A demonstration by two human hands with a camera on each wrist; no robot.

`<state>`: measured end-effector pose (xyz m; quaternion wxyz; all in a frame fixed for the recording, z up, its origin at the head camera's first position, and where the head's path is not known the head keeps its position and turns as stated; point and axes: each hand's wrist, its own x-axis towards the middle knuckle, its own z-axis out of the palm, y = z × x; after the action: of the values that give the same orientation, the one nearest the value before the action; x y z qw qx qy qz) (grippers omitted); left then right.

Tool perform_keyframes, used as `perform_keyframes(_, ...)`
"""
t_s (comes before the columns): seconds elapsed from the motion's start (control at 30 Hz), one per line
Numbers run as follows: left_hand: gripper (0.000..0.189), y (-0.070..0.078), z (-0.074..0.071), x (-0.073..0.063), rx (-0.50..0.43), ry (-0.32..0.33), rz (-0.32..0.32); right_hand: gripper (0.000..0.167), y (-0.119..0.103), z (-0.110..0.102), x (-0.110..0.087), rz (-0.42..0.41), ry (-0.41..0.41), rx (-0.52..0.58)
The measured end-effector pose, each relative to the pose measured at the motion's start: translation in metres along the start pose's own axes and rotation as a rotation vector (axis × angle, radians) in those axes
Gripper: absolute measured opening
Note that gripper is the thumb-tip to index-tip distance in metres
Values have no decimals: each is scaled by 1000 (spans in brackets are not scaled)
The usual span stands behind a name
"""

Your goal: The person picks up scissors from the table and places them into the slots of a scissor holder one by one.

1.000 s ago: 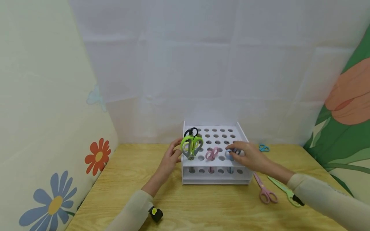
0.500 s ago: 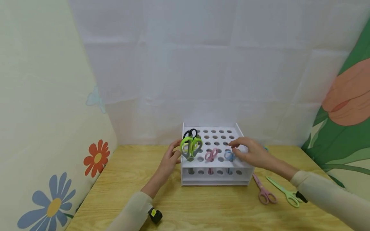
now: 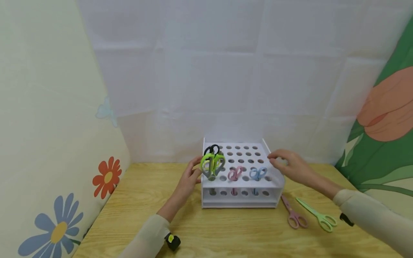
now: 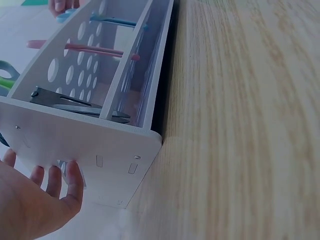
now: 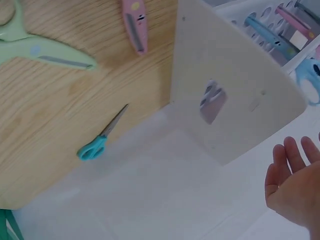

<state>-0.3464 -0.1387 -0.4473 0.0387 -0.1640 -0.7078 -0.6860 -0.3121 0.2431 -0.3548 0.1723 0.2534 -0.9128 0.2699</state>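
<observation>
A white rack (image 3: 245, 183) with rows of round holes stands on the table. My left hand (image 3: 188, 177) rests its fingertips on the rack's left side panel, near the cutout. Beside the right panel, my right hand (image 3: 292, 166) hangs with relaxed fingers and holds nothing. Light blue scissors (image 3: 258, 173) stand handles up in the front row, with pink scissors (image 3: 235, 173) to their left. At the front left corner are green-and-grey scissors (image 3: 212, 165), and black-handled scissors (image 3: 211, 148) show behind them. Their blades pass down through the holes.
Dark pink scissors (image 3: 294, 216) and light green scissors (image 3: 321, 218) lie on the table (image 3: 238, 233) right of the rack. Small teal scissors (image 5: 95, 146) lie farther back, seen in the right wrist view. A white sheet (image 3: 226, 71) hangs behind.
My right hand has let go of the light blue scissors, which stay in the front row, and has drawn right to the rack's side. My left hand has stayed at the left panel.
</observation>
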Motion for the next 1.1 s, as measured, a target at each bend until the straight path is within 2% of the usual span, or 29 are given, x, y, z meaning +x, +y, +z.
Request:
perform_keyframes(0.17, 49, -1, -1, -2, 2, 3, 3, 20, 16, -3, 1, 4, 35, -34)
perform_keyframes(0.43, 51, -3, -1, -6, 17, 18, -30, 19, 46, -2, -3, 9, 65, -51)
perform_keyframes(0.67, 49, -1, -2, -1, 16, 15, -37, 19, 81, -3, -5, 28, 79, -86)
perform_keyframes(0.87, 50, 0, -2, 1, 13, 9, -13, 23, 109, -6, -10, 111, 94, -72)
perform_keyframes(1.1, 51, -1, 0, 0, 5, -5, 10, 38, 134, 4, -22, 358, 72, -18)
